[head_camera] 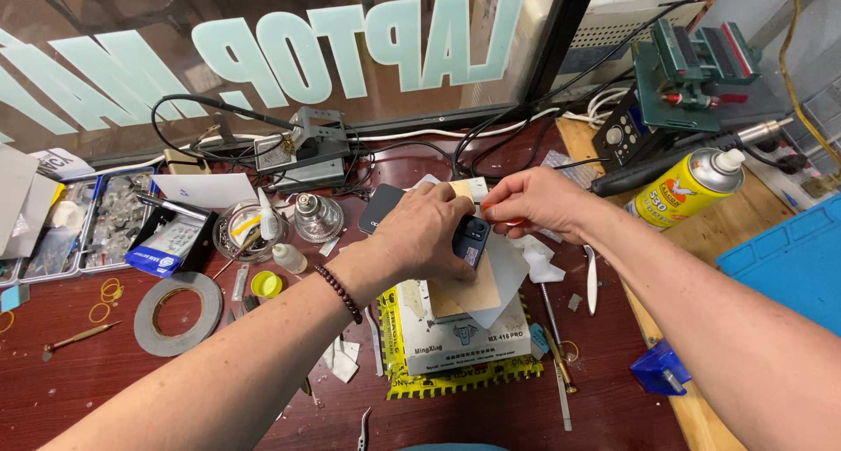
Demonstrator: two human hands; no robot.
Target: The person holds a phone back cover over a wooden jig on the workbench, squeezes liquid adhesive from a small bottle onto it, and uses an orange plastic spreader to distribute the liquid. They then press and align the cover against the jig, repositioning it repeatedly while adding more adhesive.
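Note:
My left hand (429, 232) grips a dark smartphone (471, 239), back side up with its camera block showing, over a tan card (469, 293) and a white box (460, 337). My right hand (534, 201) pinches something small and thin at the phone's top edge; what it holds is too small to tell. A beaded bracelet (340, 292) sits on my left wrist. A second dark device (378, 207) lies partly hidden behind my left hand.
On the dark red bench are a tape roll (178, 313), a glass dish of small parts (241, 232), a small glue bottle (287, 257), parts trays (83, 228), tweezers (363, 429), a yellow spray can (688, 188), a green vise (692, 66), a soldering stand (302, 149) and a blue mat (793, 258).

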